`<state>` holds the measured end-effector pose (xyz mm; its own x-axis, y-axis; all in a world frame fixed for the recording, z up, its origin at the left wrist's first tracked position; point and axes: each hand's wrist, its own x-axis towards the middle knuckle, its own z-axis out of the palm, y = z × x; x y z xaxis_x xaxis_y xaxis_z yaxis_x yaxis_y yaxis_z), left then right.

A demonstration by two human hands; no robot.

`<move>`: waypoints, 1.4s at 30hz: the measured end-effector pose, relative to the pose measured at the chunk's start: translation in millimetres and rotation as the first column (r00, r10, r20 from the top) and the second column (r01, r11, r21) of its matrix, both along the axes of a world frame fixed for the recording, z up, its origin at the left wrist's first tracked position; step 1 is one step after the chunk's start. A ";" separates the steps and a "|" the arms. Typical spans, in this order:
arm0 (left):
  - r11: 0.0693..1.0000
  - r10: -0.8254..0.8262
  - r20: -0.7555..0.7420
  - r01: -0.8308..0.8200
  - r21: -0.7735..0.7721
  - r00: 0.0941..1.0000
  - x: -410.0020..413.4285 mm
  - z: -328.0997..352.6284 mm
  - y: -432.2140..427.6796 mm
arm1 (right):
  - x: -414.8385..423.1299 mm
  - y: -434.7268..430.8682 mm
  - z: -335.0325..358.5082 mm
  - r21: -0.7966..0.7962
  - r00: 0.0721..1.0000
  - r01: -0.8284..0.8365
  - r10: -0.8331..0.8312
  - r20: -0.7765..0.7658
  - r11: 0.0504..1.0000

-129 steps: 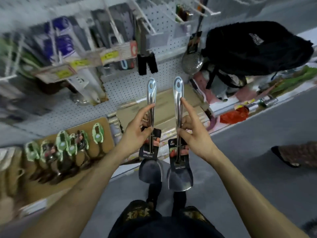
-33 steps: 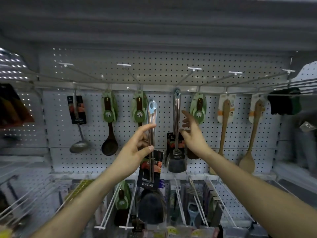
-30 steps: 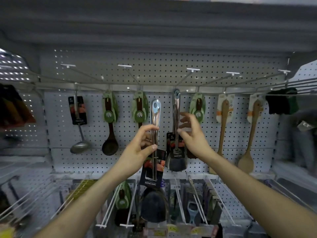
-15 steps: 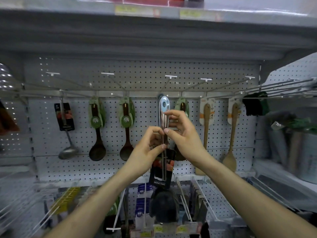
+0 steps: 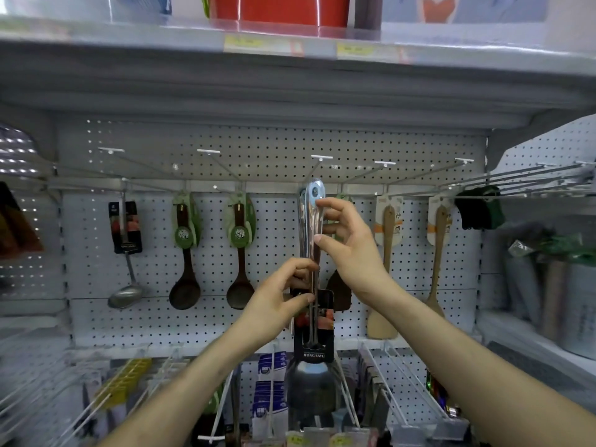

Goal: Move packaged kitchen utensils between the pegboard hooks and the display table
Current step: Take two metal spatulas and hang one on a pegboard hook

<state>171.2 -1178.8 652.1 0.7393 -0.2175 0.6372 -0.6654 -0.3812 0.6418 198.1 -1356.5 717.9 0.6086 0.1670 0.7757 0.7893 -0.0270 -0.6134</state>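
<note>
Pegboard wall (image 5: pixel 283 146): white, perforated, spanning the whole bay under a grey top shelf (image 5: pixel 290 79) that carries a red container (image 5: pixel 277 9) and yellow price tags (image 5: pixel 242 43). Lower rack of wire hooks (image 5: pixel 396 382): long prongs projecting toward me, stocked with small carded goods too blurred to identify. Steel spatula (image 5: pixel 310 230): one unit on a black printed card, held upright in front of the pegboard's centre, blade down and its hanging eye level with the row of upper hooks; whether the eye is already on a hook, I cannot tell. A second similar steel handle seems to sit just behind it. Wooden spatulas (image 5: pixel 436 253): two, light-coloured, on cream cards, hanging to the right. Dark ladles (image 5: pixel 184 285): two, on green cards, hanging to the left. Steel ladle (image 5: pixel 126 291): one, on a black card, furthest left. Dark spatula blade (image 5: pixel 340 291): one, partly hidden behind my right wrist. My right hand (image 5: pixel 351 246): raised, thumb and forefinger pinching the upper part of the steel spatula's handle just below the eye, the other fingers curled behind it. My left hand (image 5: pixel 277 301): lower, thumb and fingertips pinching the same handle just above the card. Centre hook (image 5: pixel 321 158): white-tipped, directly above the spatula's eye.
</note>
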 end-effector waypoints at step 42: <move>0.999 0.032 -0.043 -0.030 0.038 0.999 162.7 -18.9 26.0 | 118.2 17.3 -18.9 -0.133 0.928 0.356 -0.367 -0.071 0.925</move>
